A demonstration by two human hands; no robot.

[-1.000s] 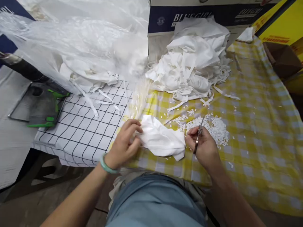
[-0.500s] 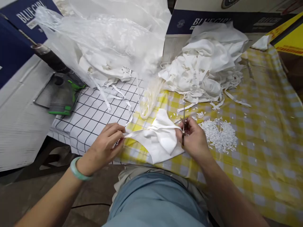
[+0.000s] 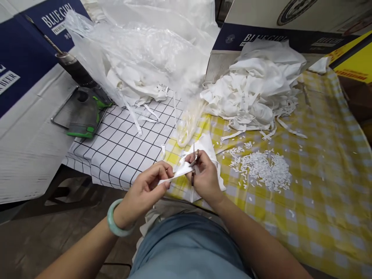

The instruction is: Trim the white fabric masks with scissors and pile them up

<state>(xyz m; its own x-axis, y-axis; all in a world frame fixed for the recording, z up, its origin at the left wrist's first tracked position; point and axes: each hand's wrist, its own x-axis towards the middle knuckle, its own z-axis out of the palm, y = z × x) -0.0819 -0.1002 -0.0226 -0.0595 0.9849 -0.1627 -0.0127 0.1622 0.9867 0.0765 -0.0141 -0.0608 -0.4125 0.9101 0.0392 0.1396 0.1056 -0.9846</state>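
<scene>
Since half a second ago the right hand (image 3: pixel 205 175) has travelled leftward, away from the heap of small white clippings (image 3: pixel 263 169), and now sits close to the left hand (image 3: pixel 147 190) over the near edge of the table; the white cloth piece (image 3: pixel 209 147) has bunched up under it.

Yellow checked tablecloth (image 3: pixel 319 186) covers most of the table, and a white cloth with a black grid (image 3: pixel 122 147) lies over its left part. Blue and white cardboard boxes (image 3: pixel 26 58) stand along the back and left. A big clear plastic bag (image 3: pixel 139 50) holding white fabric slumps at the rear, beside a loose pile of white fabric and strips (image 3: pixel 255 89). A green and grey tool (image 3: pixel 83 116) lies at the left edge of the grid cloth.

Both forearms reach in from below, wrists bent inward. The left hand, with a pale green bangle (image 3: pixel 114 224) on its wrist, pinches the end of a narrow white strip (image 3: pixel 177 174), fingers closed on it. The right hand is curled around small scissors (image 3: pixel 193 164), whose blades meet the strip; how far they gape I cannot tell.
</scene>
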